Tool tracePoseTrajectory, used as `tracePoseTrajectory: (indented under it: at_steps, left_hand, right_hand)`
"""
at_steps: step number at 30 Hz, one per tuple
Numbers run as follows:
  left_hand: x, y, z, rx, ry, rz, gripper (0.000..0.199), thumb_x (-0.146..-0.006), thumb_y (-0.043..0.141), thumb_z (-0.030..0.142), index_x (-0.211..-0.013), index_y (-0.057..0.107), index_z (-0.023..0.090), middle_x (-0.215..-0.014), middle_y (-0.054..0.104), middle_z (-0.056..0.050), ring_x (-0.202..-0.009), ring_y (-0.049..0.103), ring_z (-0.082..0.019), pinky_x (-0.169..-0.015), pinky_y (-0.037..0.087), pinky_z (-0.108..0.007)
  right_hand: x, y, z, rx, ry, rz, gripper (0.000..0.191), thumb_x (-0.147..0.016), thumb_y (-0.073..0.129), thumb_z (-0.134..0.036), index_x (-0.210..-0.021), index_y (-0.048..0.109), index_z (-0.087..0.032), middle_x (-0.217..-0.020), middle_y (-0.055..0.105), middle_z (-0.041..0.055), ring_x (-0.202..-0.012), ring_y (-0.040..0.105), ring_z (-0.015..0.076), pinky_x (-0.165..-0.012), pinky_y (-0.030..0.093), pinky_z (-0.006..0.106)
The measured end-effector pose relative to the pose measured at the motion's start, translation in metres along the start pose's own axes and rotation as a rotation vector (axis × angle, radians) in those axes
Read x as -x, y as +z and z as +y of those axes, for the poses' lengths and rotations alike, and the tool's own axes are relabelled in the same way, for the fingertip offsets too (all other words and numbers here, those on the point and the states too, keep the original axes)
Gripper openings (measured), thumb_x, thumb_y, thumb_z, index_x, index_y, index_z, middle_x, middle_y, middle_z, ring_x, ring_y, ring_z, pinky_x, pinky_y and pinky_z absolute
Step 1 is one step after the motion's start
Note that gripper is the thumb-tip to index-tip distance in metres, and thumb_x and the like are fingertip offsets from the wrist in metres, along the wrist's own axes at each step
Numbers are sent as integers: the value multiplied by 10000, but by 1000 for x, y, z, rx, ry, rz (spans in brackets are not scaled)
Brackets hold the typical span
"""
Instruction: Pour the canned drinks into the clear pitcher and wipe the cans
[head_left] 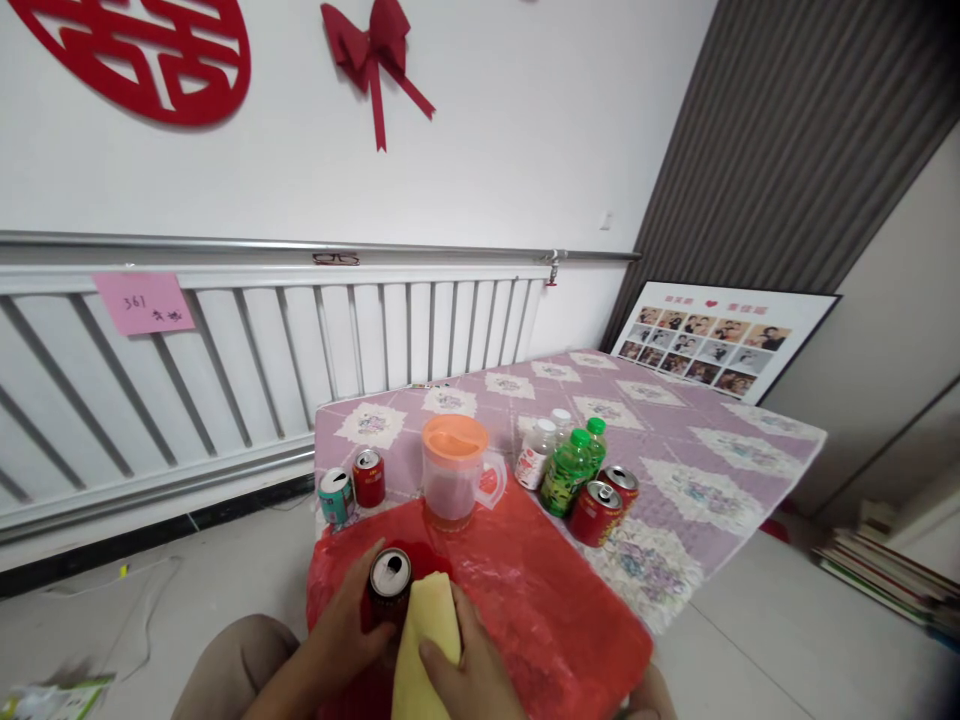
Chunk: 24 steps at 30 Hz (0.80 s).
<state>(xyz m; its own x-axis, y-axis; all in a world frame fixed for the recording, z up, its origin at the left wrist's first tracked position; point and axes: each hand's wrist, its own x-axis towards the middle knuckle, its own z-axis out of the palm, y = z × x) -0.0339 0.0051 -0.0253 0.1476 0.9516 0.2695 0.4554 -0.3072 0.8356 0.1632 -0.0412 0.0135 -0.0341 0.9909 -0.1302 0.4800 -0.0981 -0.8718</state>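
Note:
My left hand [349,620] is wrapped round a dark can [391,575] with an opened top, standing upright near the table's front edge. In my right hand [476,660] is a folded yellow cloth [431,630], its upper end close beside the can; the thumb lies across it. Both hands are over a shiny red plastic sheet [532,590]. Just beyond them stands a clear pitcher [448,485] with an orange lid and a little amber liquid at its bottom. Left of it are an opened teal can [336,498] and an opened red can [369,478].
To the right stand two white-capped bottles [534,455], two green bottles [568,475] and two red cans [598,514]. A floral cloth [690,490] covers the table. Behind it runs a white radiator [285,350]; a photo board [712,340] leans at the far right.

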Motion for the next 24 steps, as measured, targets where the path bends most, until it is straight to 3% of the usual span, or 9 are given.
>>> tracePoseTrajectory:
  at_steps: [4,9,12,17,20,24]
  left_hand:
    - [-4,-3,-4,64,-30,-64,836,-567,556,96,-1382,407,213,-1384,538,-84,-1293,478,-307,-1106,367,-499]
    - [-1,11,-11,-20,-67,123,774,-577,670,187,-1318,449,170,-1324,570,-133,-1235,524,-346,-1058,412,-528]
    - [1,15,-9,-72,-44,168,762,-583,708,224,-1298,453,155,-1277,588,-146,-1211,535,-354,-1041,424,-533]
    - [5,8,-8,0,-12,89,805,-601,624,157,-1371,387,163,-1384,516,-140,-1296,461,-340,-1098,361,-529]
    - [6,3,-13,93,-17,20,773,-642,553,143,-1392,372,172,-1403,512,-117,-1295,475,-304,-1091,389,-487]
    - [7,7,-15,76,-40,86,716,-650,591,158,-1348,435,195,-1351,564,-97,-1260,513,-304,-1067,424,-478]
  right_hand:
    - [0,0,1,4,8,-10,698,-760,561,-216,-1409,372,-42,-1454,429,178,-1342,412,261,-1130,300,389]
    - [1,-1,-2,23,-9,-16,695,-757,556,-206,-1406,374,-36,-1454,427,180,-1342,408,260,-1134,293,396]
    - [1,-2,-3,29,0,-26,696,-766,547,-210,-1415,359,-43,-1461,417,175,-1341,409,255,-1133,294,401]
    - [0,-1,-1,10,-3,-24,692,-775,545,-230,-1413,360,-37,-1464,411,180,-1345,402,256,-1131,296,400]
    - [0,0,0,7,-11,-16,689,-771,547,-227,-1411,367,-44,-1456,423,176,-1337,413,255,-1127,302,399]
    - [2,1,-2,26,-13,-24,702,-763,553,-225,-1413,363,-41,-1457,419,180,-1339,409,255,-1129,297,398]
